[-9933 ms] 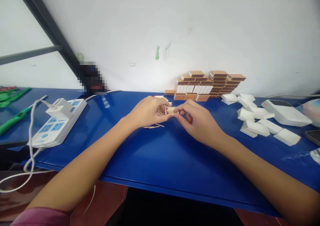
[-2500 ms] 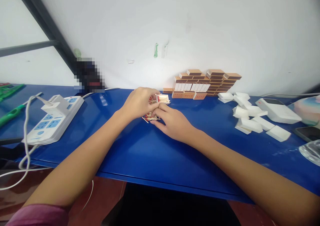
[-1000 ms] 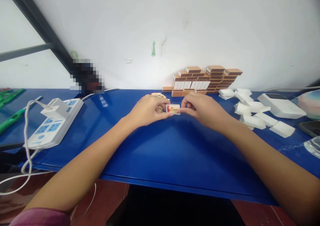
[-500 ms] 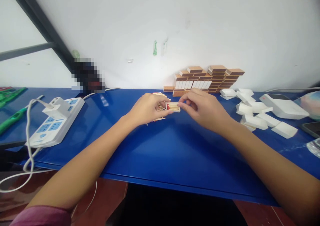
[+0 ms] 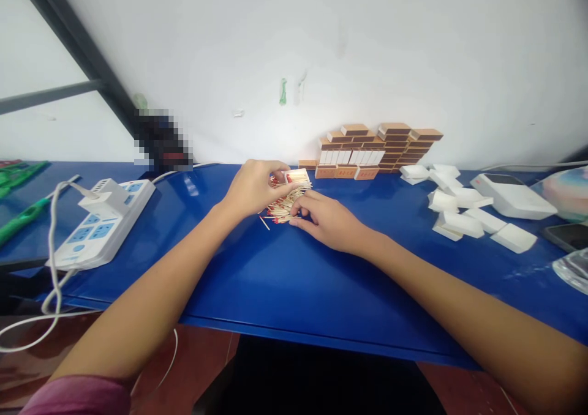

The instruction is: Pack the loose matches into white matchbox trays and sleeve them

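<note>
My left hand point(image 5: 255, 186) is closed on a small white matchbox tray point(image 5: 296, 175) partly filled with red-tipped matches, held just above the blue table point(image 5: 285, 274). A loose pile of matches point(image 5: 281, 208) lies on the table right below it. My right hand point(image 5: 327, 222) rests at the pile's right edge, its fingers curled and pinching at the matches there. What sits inside that pinch is too small to make out.
Brown matchbox sleeves point(image 5: 379, 149) are stacked against the wall behind. Several empty white trays point(image 5: 459, 210) lie scattered to the right, beside a white device point(image 5: 512, 195). A white power strip point(image 5: 101, 220) with cables sits at left, with green tools point(image 5: 22, 214) beyond it.
My right hand has left the tray and dropped left and down onto the match pile. My left hand has lifted the tray slightly back and to the left.
</note>
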The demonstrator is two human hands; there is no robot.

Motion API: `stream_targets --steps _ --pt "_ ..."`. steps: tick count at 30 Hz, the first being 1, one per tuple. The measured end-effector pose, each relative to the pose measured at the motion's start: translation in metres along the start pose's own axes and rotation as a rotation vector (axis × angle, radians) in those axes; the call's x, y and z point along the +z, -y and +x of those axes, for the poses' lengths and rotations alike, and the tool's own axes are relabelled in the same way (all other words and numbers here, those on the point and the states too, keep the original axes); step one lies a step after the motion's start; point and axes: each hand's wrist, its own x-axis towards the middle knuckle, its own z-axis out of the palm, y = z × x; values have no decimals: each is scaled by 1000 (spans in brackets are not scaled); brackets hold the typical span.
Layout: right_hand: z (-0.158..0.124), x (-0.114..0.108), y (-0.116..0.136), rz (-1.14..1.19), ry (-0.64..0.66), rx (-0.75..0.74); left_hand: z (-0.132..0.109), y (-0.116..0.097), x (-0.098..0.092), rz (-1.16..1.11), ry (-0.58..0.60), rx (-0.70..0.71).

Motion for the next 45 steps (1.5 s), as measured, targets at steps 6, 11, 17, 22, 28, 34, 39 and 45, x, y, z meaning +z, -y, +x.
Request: stream_targets --steps 6,11,17,22,28,34,39,45 --pt "4 3 1 -14 32 18 -1 -1 3 38 13 19" --pt "-7 -10 -5 -46 36 45 -2 -2 3 43 41 13" --pt "-16 -37 -25 -106 -84 30 -5 -9 7 37 110 60" --pt "-16 -46 -26 -160 -182 28 -9 -18 14 14 132 154" --pt "-17 -43 -22 -179 -175 44 -10 -24 17 -83 97 199" --pt "-17 -48 -26 -181 -143 23 -10 -22 19 -170 104 143" --pt "-17 -54 -27 -159 -96 16 -11 -21 19 -195 123 77" --pt "-17 -59 -28 -205 -138 -34 -11 -23 20 -173 120 90"
